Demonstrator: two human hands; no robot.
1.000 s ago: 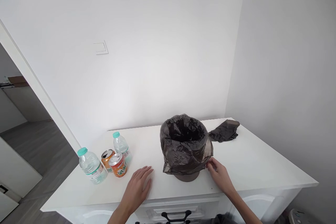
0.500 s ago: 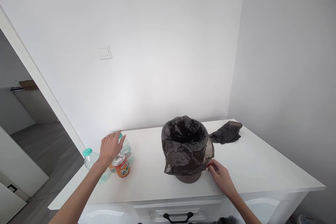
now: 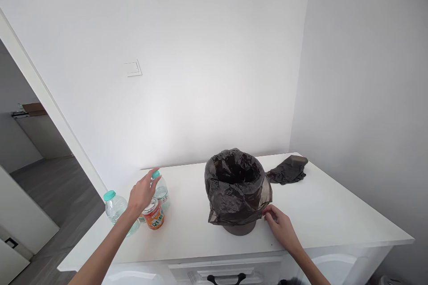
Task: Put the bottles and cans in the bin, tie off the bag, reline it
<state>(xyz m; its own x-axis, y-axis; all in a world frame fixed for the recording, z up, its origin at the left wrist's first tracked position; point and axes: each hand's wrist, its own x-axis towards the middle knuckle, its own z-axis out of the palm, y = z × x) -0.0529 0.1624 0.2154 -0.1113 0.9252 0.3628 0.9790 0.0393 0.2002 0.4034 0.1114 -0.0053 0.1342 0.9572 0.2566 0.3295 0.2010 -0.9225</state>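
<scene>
My left hand reaches over the group at the left, with thumb and fingers closed about the teal cap of a clear plastic bottle, which stands upright. Right in front of that bottle is an orange can with a silver top. Another teal-capped bottle stands left of my wrist, partly covered by my forearm. My right hand pinches the lower right edge of the black garbage bag. The bag lines a brown trash bin and hangs over its outside; only the bin's base shows.
Another black plastic bag lies crumpled on the white cabinet top, behind and right of the bin. A wall with a light switch rises behind. Black handle on the front drawer. A doorway opens at the left.
My left hand has come down slightly, its fingers drawing together round the rear bottle's cap. The right hand keeps its pinch at the bag's edge. The view has shifted slightly.
</scene>
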